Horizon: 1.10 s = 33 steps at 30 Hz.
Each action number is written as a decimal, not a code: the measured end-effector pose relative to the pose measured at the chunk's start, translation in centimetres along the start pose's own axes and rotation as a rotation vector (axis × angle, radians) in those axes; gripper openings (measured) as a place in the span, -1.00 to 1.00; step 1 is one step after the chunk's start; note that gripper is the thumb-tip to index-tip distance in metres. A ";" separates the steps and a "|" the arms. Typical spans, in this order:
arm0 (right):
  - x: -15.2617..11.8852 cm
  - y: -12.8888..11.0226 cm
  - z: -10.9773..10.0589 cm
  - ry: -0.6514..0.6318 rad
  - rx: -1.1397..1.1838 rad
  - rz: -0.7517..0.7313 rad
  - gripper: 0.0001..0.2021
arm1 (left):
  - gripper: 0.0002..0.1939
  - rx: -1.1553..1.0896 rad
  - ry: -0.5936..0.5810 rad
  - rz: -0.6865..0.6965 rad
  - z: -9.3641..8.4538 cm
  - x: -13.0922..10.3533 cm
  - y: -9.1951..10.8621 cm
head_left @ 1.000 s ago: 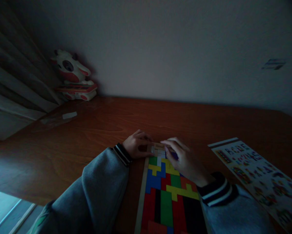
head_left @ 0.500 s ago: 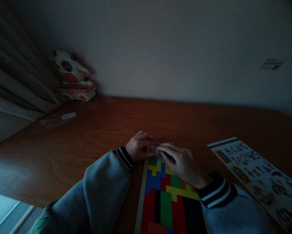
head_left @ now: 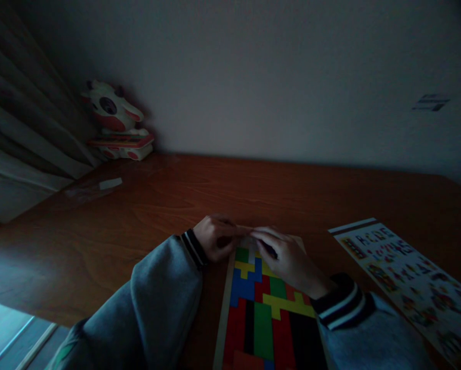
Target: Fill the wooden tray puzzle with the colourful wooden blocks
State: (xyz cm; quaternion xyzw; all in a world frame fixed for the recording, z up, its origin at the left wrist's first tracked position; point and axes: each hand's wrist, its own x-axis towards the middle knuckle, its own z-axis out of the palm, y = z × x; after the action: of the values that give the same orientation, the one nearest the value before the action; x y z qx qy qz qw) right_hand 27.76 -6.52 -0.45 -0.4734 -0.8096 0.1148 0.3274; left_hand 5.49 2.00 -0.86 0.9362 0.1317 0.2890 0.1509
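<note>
fingertip work, apparently fine adjustment, at the puzzle board's (head_left: 223, 329) far end; precise alignment seems called for. the board lies below the right hand (head_left: 284, 257), right of the left hand (head_left: 215, 240); fingers bent, any grip cannot be told. multicoloured flat pieces (head_left: 263, 329) sit closely packed.

Puzzle board (head_left: 222, 318): on table (head_left: 215, 187), under right hand (head_left: 286, 254). Sheet (head_left: 402, 272): on table, right of that hand. Toy (head_left: 111, 121): on table, beyond left hand (head_left: 214, 239), leftward.

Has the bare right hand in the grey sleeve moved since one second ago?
Yes, the right hand shifted slightly to the left against the multicoloured rectangular puzzle board.
</note>
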 end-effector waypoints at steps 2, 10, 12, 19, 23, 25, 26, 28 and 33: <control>-0.1 0.2 0.0 0.015 -0.008 0.021 -0.68 | -0.47 -0.045 -0.034 -0.004 0.2 0.0 0.1; -0.1 0.3 -0.1 0.058 0.020 0.079 -0.73 | -0.51 -0.110 0.017 -0.048 0.1 0.4 0.2; 0.0 0.0 -0.2 0.051 0.075 0.057 -0.71 | -0.57 -0.060 0.091 -0.048 0.0 0.6 0.1; -0.1 -0.3 0.2 -0.136 0.035 -0.036 -0.60 | -0.73 0.092 0.226 -0.096 -0.3 1.1 0.1; -0.2 0.0 0.1 -0.151 -0.068 -0.052 -0.60 | -0.74 0.114 0.213 -0.123 0.0 1.1 -0.1; -0.2 0.0 0.0 -0.142 -0.086 -0.048 -0.62 | -0.73 0.130 0.191 -0.136 0.1 1.0 -0.3; -0.2 0.0 -0.1 -0.141 -0.094 -0.048 -0.62 | -0.73 0.136 0.183 -0.146 0.1 0.9 -0.4; -0.3 0.0 -0.1 -0.145 -0.114 -0.052 -0.63 | -0.73 0.143 0.174 -0.167 0.2 0.8 -0.5; -0.4 -0.1 0.0 -0.169 -0.179 -0.090 -0.58 | -0.71 0.139 0.146 -0.177 0.3 0.7 -0.7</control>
State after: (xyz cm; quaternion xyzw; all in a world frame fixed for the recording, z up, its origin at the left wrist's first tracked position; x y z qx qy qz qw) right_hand 27.83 -6.87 -0.62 -0.4524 -0.8618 0.0669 0.2194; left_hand 6.12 2.81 -1.04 0.9055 0.2442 0.3321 0.1005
